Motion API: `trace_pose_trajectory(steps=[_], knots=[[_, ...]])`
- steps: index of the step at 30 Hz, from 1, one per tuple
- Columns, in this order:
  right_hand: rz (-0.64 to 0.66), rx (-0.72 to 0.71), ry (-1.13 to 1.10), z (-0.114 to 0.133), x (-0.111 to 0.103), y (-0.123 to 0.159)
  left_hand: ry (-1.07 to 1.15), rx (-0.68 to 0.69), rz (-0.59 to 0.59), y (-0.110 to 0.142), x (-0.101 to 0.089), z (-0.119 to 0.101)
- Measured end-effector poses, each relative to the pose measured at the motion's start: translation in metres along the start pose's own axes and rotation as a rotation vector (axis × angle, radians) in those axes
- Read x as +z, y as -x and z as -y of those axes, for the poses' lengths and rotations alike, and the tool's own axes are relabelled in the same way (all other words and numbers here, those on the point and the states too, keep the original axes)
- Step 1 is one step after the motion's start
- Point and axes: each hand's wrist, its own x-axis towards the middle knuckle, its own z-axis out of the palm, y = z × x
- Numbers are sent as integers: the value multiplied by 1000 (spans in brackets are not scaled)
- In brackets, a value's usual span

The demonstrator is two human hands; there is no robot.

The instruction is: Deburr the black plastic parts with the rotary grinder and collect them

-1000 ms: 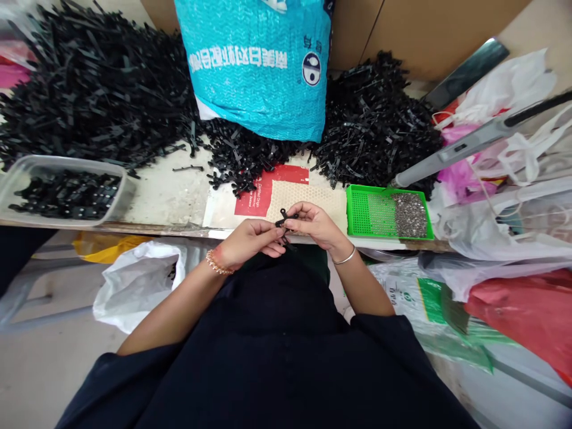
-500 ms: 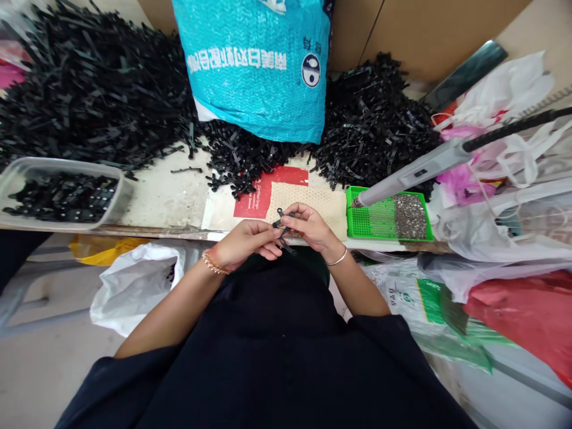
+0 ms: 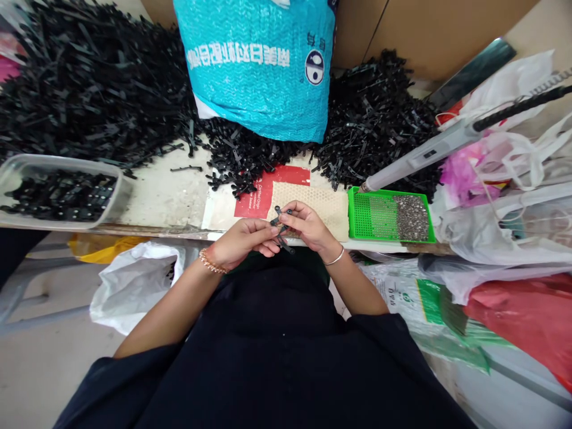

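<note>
While both hands meet at the near edge of the table (image 3: 165, 196), the entries run as follows.

Left hand: left hand (image 3: 243, 241), fingers curled in, tips pinching the near end of the black plastic clip pieces (image 3: 281, 229); beaded bracelet at the wrist.
Right hand: right hand (image 3: 308, 226), fingers bent, thumb and forefinger closed on the far end of the same pieces; thin bangle at the wrist.
Held item: black plastic clip pieces, thin strips crossed over each other, held in the air between both hands, just above the near table edge and in front of the dark-clothed body.
Under the hands: beige honeycomb mat (image 3: 313, 202) lying on a red printed card (image 3: 268, 187), on the table just beyond the fingers.
Right of the mat: green perforated tray (image 3: 373, 217) with small grey metal parts (image 3: 410, 217) heaped in its right half; grey power screwdriver (image 3: 429, 156) hanging with its tip at the tray's far left corner.
Far side: large pile of black plastic strips (image 3: 89, 89) at far left, smaller pile (image 3: 379, 125) at far right, blue woven sack (image 3: 259, 65) standing between them.
Left: clear plastic tub (image 3: 120, 190) holding black parts.
Near left, below table: white plastic bag (image 3: 134, 280).
Right: assorted plastic bags (image 3: 500, 232), white, pink and red.
</note>
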Motion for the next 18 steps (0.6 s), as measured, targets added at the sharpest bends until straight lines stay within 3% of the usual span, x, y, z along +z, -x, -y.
trace_pose_trajectory(steps=[8,14,18], knots=[[-17,-7,1,1,6,-3,14,4,-68,-1,-2,-3],[-128,-148,89,-7,8,11,207,135,-359,-5,3,4],[-192,-244,159,-19,15,19,290,112,-343,-10,11,12]])
